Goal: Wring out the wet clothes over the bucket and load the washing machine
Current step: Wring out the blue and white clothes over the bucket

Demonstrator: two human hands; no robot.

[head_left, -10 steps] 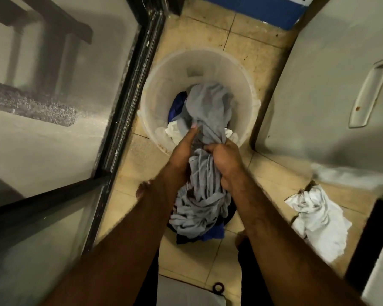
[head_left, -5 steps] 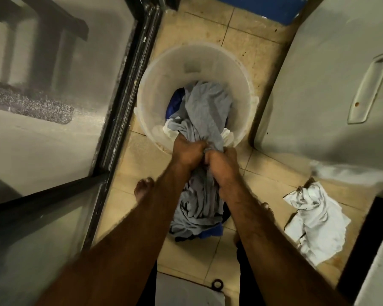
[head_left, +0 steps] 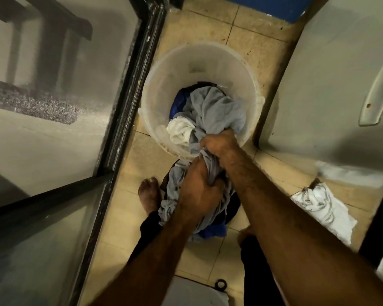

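The hands are staggered now, no longer side by side. The right hand [head_left: 219, 145] clamps the grey garment [head_left: 212, 107] over the bucket's [head_left: 164, 85] near rim, and the left hand [head_left: 198, 195] fists the same twisted cloth just short of the bucket. The garment's far end lies bunched inside the bucket.

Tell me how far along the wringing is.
Done, possibly: one white cloth lies on the floor. In hand: left hand and right hand grip the grey garment, half out of the bucket. Remaining: white and blue clothes in the bucket, then all the loading.
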